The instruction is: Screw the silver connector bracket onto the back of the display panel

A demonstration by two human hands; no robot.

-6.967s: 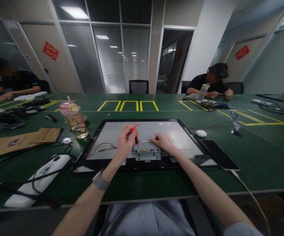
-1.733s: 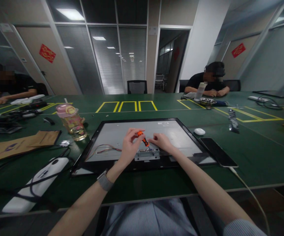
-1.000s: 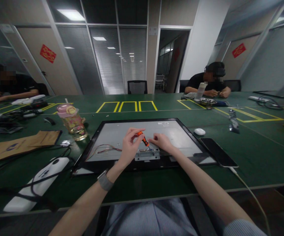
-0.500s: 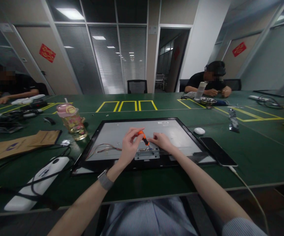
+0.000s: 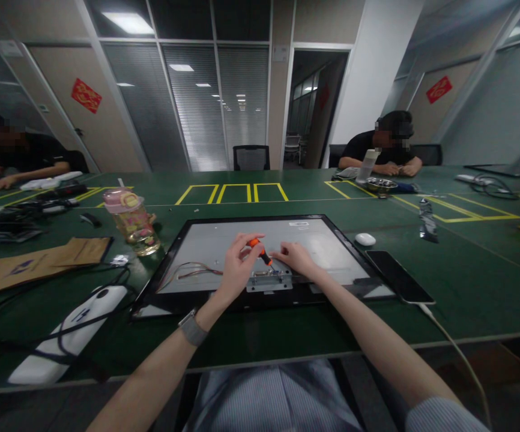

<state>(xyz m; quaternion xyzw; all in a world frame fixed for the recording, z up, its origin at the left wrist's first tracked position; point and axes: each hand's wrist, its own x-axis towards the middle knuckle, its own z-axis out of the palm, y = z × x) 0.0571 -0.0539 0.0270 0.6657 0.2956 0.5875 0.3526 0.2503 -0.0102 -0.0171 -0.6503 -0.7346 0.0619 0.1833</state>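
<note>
- Dead centre of the frame, the left hand (image 5: pixel 235 267) pinches the orange screwdriver (image 5: pixel 260 252) by its handle. The shaft slants down and right onto the bracket (image 5: pixel 269 281).
- Right hand (image 5: pixel 293 258) sits just right of the tip, fingertips down by the bracket. Can't tell if it's gripping anything or just resting.
- Bracket sits at lower middle of the panel (image 5: pixel 206 240), which lies flat on the table (image 5: pixel 467 282).
- My take: bring the shaft more upright over the screw and press lightly while twisting. Let the right fingers guide the tip so it doesn't skate across the panel. Keep clear of the wires (image 5: pixel 192 270) just left.
- Count: one screwdriver, one bracket, one panel. One phone (image 5: pixel 397 276) and one mouse (image 5: pixel 365 239) to the right, one bottle (image 5: pixel 131 222) to the left. Two other people (image 5: pixel 363 150), upper left and upper right.
</note>
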